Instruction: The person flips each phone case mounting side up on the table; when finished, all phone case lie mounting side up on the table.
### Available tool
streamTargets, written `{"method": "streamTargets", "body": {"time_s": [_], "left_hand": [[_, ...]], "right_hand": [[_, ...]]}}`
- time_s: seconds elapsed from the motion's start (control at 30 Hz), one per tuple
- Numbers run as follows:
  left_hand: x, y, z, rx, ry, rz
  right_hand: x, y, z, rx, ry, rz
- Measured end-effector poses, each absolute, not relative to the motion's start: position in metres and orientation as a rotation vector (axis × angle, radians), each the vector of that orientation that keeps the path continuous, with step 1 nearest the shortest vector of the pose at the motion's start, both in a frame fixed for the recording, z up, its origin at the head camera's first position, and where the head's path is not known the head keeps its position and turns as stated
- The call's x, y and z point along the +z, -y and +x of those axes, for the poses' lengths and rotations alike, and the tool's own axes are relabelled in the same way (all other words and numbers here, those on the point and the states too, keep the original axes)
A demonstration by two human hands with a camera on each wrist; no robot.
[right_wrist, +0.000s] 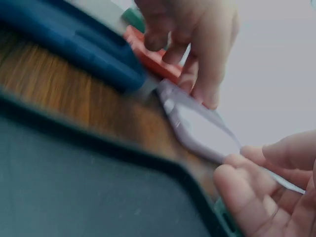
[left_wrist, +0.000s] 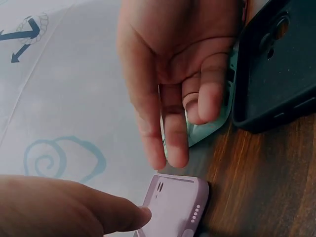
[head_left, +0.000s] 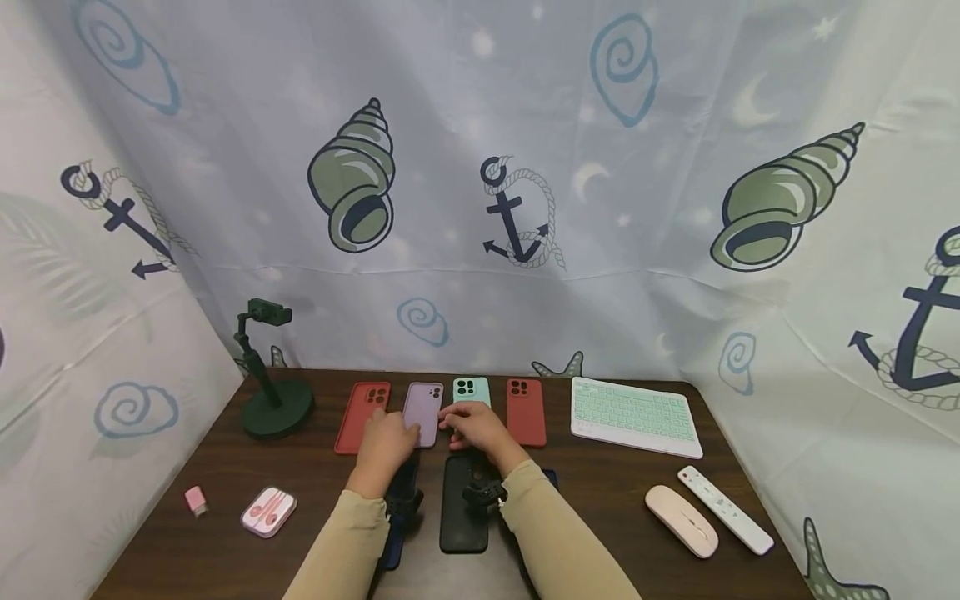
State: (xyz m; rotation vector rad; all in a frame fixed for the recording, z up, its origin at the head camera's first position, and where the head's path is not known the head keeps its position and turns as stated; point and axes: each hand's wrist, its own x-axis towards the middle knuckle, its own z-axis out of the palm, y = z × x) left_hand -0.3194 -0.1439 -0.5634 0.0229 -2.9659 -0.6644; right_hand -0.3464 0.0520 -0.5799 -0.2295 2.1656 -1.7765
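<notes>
A lilac phone case (head_left: 423, 410) lies on the dark table between my hands. Against its left side is my left hand (head_left: 386, 446), its thumb (left_wrist: 133, 217) on the case and its other fingers hanging loosely beside the red phone case (head_left: 360, 421). My right hand (head_left: 476, 425) hovers over the mint phone case (head_left: 471, 388), partly covering it. Its fingertips (right_wrist: 232, 175) are right at the lilac case's edge, with some fingers straight and others loosely bent. Below the hands lies a black phone case (head_left: 453, 517). A dark blue case (head_left: 392, 550) is partly hidden by my left forearm.
Another red phone case (head_left: 527, 412) lies right of the mint one, near a white keyboard (head_left: 637, 417). A mouse (head_left: 681, 521) and a remote (head_left: 726, 510) are at right. A green stand (head_left: 276, 408), earphone box (head_left: 269, 512) and pink USB stick (head_left: 196, 501) are at left.
</notes>
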Motion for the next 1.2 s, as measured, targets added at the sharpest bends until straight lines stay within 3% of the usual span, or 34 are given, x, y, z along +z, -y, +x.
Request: {"method": "streamTargets", "body": {"time_s": [0.4,0.6,1.2], "left_hand": [[-0.547,0.117,-0.317,-1.014,2.835,-0.149],[-0.549,0.098,-0.31,-1.278,2.733,-0.203],[-0.568,0.078,-0.303,-1.248,2.788,-0.364]], "right_hand": [[-0.554,-0.083,-0.341,-1.822,-2.148,-0.282],[-0.547,-0.102,-0.33,-1.819,-2.255,-0.177],[-0.578,-0.137,-0.321,-1.851,-2.392,-0.081]]}}
